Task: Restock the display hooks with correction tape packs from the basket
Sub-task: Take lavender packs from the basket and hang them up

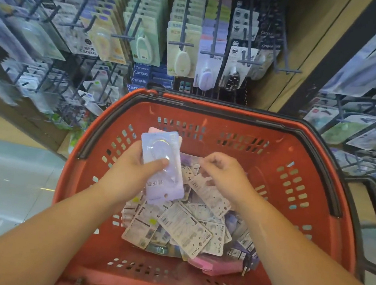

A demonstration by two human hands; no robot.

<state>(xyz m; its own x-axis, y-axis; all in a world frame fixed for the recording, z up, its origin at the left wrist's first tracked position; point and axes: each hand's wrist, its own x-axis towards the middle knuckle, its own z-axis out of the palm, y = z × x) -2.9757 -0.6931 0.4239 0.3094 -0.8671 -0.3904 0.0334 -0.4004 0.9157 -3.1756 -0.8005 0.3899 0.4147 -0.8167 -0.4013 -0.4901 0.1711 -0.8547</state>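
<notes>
Gathering step: left hand (135, 171) gripped a lavender pack (162, 163), thumb on its blister, over the basket's (325, 146) far-left side; right hand (226, 173) curled over the loose packs (184, 232) mid-basket, couldn't tell if pinching one. Next move probably: lift out, thread hang-hole onto the matching hook (212, 47).

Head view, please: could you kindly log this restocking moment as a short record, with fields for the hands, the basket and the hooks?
left hand: grips a lilac pack, held above the pile
right hand: fingers curled over the pile of packs; whether it holds one is unclear
basket: red, perforated walls, black handles lying on the rim
pile: loose packs, many printed back up
display hooks: rows of hanging packs above the basket, a hanging lilac row among them
task state: held pack not yet hung
</notes>
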